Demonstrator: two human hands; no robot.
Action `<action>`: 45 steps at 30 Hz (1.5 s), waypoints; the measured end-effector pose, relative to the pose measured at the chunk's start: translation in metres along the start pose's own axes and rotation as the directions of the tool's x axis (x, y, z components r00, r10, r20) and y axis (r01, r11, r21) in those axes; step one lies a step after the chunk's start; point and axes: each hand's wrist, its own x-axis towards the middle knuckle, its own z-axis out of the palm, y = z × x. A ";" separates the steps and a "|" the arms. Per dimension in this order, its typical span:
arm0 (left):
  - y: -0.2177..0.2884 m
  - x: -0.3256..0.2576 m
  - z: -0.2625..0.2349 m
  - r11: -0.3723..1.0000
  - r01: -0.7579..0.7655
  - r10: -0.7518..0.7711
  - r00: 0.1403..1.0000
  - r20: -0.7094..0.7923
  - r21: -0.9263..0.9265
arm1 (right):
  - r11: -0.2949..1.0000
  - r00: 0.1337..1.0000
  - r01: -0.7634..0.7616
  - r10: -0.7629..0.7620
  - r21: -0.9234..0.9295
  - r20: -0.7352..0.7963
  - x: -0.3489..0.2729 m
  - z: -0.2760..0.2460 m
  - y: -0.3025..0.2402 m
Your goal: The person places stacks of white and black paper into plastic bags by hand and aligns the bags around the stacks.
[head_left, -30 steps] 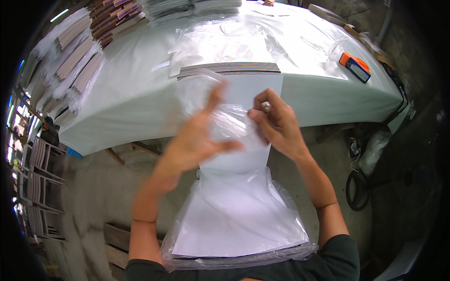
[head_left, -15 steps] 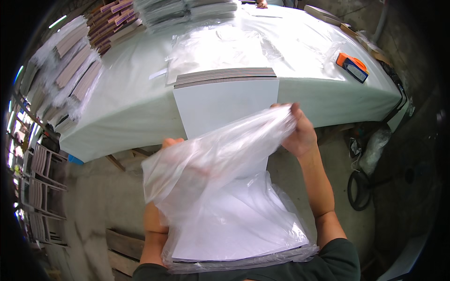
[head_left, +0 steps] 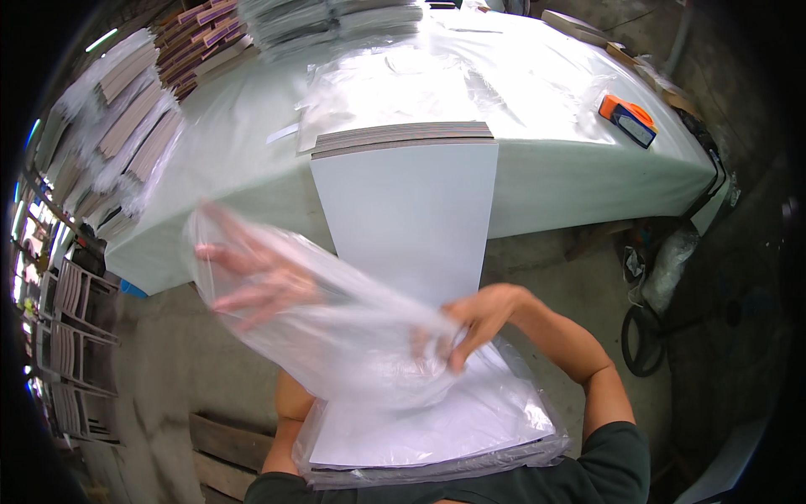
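My left hand (head_left: 264,281) is inside a clear plastic bag (head_left: 353,336), fingers spread, and shows through the film. My right hand (head_left: 478,323) pinches the bag's opening, pulling it taut to the right. Close to my body, under the bag, lies a pile of clear bags with a white surface (head_left: 420,437) showing through. Ahead of my hands, a stack of thick boards (head_left: 407,202) leans out from the table's edge, its white face toward me. Neither hand touches the boards.
A table with a pale green cover (head_left: 227,185) spans the view, flat plastic bags (head_left: 403,92) on it. Wrapped bundles (head_left: 126,126) are piled at left, others (head_left: 336,25) at the back. An orange and blue object (head_left: 630,120) sits at right. Stacked chairs (head_left: 80,319) stand left.
My left hand has moved up and left into the bag, its fingers spreading. My right hand has come down and inward, drawing the bag's opening toward me.
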 end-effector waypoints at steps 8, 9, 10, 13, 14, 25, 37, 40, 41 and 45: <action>-0.012 -0.009 -0.055 0.960 0.244 -0.187 0.923 -0.335 0.137 | 0.863 0.616 0.351 0.081 0.365 -0.783 -0.052 -0.018 -0.022; -0.009 -0.011 -0.049 0.892 0.322 -0.201 0.911 -0.360 0.318 | 0.875 0.506 0.347 0.128 0.337 -0.853 -0.047 -0.024 -0.036; -0.010 -0.014 -0.040 0.658 0.393 -0.215 0.916 -0.340 0.642 | 0.937 0.356 0.191 0.211 0.292 -0.911 -0.051 -0.034 -0.035; -0.026 -0.008 -0.038 0.216 0.344 -0.074 0.939 -0.336 0.914 | 0.993 0.071 -0.118 -0.021 -0.029 -0.997 -0.059 -0.062 -0.027; -0.034 -0.004 -0.032 0.212 0.344 -0.082 0.939 -0.334 0.915 | 0.927 0.013 -0.324 -0.198 -0.191 -0.980 -0.051 -0.067 -0.025; -0.025 0.022 0.011 -0.259 -0.098 0.575 0.784 0.234 0.961 | 0.718 -0.044 -0.603 -0.467 -0.349 -0.883 -0.036 -0.020 -0.075; 0.023 0.006 -0.073 0.573 0.519 -0.340 0.855 -0.391 0.634 | 0.629 0.307 0.447 0.560 0.636 -0.769 -0.060 -0.040 0.017; 0.013 0.002 -0.044 0.841 0.229 -0.121 0.963 -0.241 0.491 | 0.653 0.465 0.438 0.423 0.618 -0.777 -0.062 -0.052 0.001; 0.009 0.004 -0.031 0.842 0.235 -0.124 0.960 -0.250 0.486 | 0.744 0.568 0.380 0.282 0.550 -0.773 -0.065 -0.055 -0.004; -0.003 -0.004 -0.051 0.803 0.336 -0.176 0.923 -0.344 0.493 | 0.747 0.512 0.414 0.281 0.520 -0.812 -0.056 -0.053 -0.019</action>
